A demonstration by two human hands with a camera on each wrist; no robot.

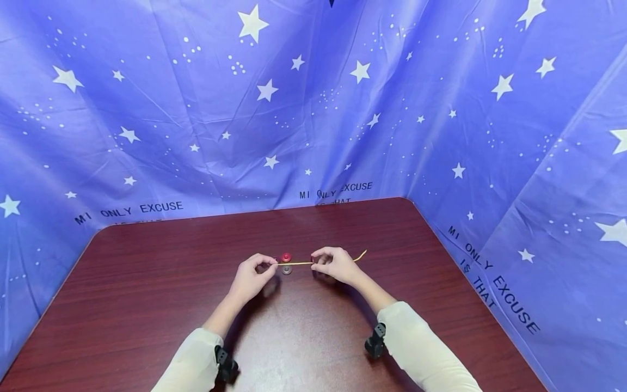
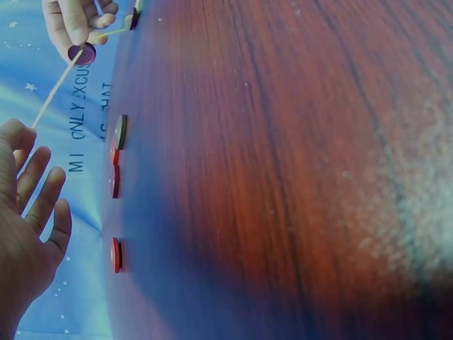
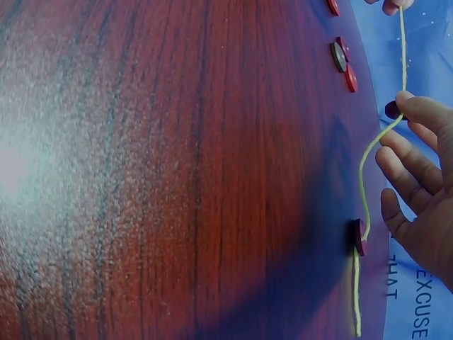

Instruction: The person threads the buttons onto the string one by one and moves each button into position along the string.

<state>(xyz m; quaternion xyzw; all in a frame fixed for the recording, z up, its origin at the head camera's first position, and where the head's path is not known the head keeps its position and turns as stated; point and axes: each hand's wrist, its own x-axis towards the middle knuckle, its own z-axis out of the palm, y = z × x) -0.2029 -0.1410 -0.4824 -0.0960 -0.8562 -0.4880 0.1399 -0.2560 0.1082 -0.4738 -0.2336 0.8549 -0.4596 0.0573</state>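
Observation:
A yellow string [image 1: 296, 263] runs taut between the two hands above the table. My left hand [image 1: 254, 276] pinches the string between thumb and forefinger; its other fingers are spread in the left wrist view. With thumb and fingertips, my right hand [image 1: 339, 265] holds a dark red button [image 2: 83, 54] that sits on the string. Beyond it the string slackens to a second dark button [image 3: 359, 237] on the tabletop, and its tail trails past that one. Under the taut stretch, a red button [image 1: 286, 256] and a grey button [image 1: 287, 269] lie on the table.
The dark red wood table [image 1: 147, 305] has a glossy patch of light near its front. Another red button [image 2: 116, 255] lies apart from the loose group. A blue star-printed curtain [image 1: 196, 109] hangs behind the table and along its sides.

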